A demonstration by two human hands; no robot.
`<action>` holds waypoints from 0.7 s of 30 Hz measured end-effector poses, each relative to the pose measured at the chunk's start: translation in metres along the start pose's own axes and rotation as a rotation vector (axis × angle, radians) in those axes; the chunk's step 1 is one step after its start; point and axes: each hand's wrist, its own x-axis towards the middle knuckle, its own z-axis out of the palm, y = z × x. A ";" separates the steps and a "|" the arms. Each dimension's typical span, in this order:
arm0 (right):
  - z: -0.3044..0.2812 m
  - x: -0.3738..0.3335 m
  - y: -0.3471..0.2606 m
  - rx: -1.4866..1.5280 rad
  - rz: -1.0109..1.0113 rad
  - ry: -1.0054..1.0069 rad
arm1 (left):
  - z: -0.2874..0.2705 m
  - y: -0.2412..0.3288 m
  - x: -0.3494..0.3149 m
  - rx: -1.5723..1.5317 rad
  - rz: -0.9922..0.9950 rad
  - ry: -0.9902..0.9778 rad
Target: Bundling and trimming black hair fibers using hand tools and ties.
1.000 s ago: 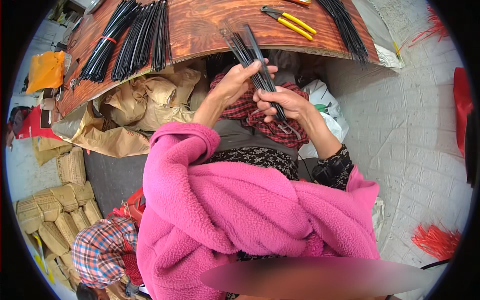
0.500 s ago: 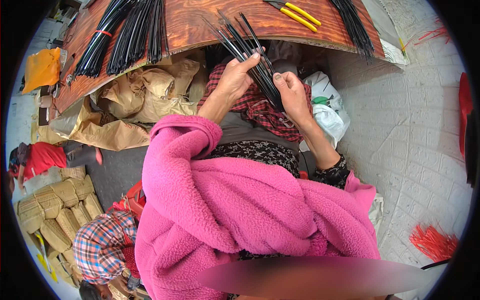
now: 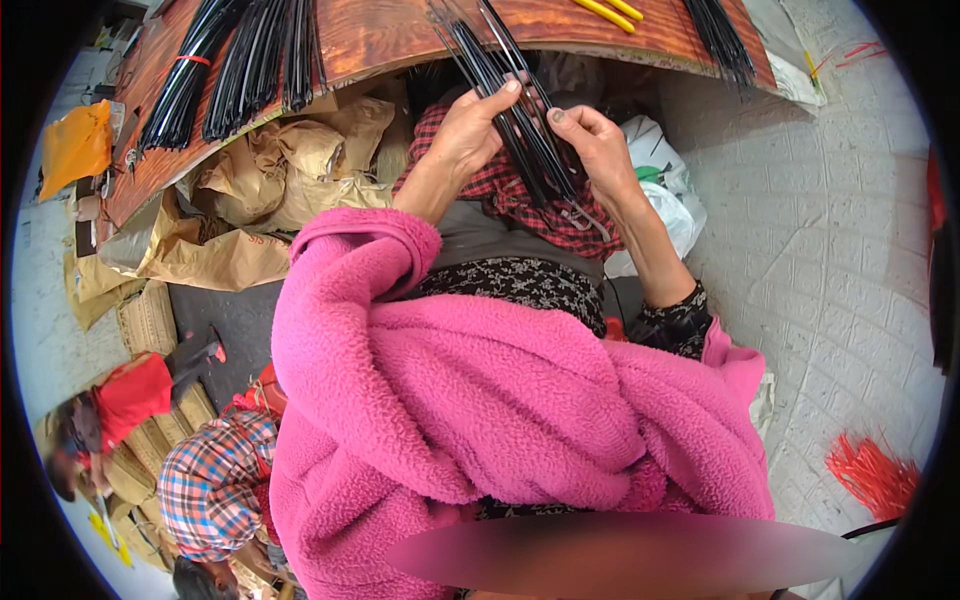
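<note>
My left hand (image 3: 468, 135) is closed around a loose bundle of long, thin black strips (image 3: 525, 150), its thumb lying across them. They slant from the table edge down toward my lap, fanned apart at the upper end. At the bundle's right side, my right hand (image 3: 600, 150) has its fingers curled and the thumb tip against an outer strip, seemingly pinching it; its inner fingertips are partly hidden. Beneath the bundle lies red-and-black checked cloth (image 3: 480, 190) over my lap.
A wooden table (image 3: 390, 30) carries bundles of black strips (image 3: 245, 70), another bundle (image 3: 722, 45) and yellow-handled pliers (image 3: 608, 12). Brown paper sacks (image 3: 290, 170) and a white plastic bag (image 3: 665, 190) flank my knees. Two people (image 3: 135, 400) (image 3: 215, 485) are at the left.
My right hand has shifted slightly up and right, off the bundle's lower end, which now shows. The view has shifted, so the table sits higher. The red-clothed person at left has moved lower.
</note>
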 end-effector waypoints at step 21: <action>-0.083 0.071 -0.074 -0.669 -0.610 0.604 | 0.005 0.004 -0.013 0.081 -0.036 -0.036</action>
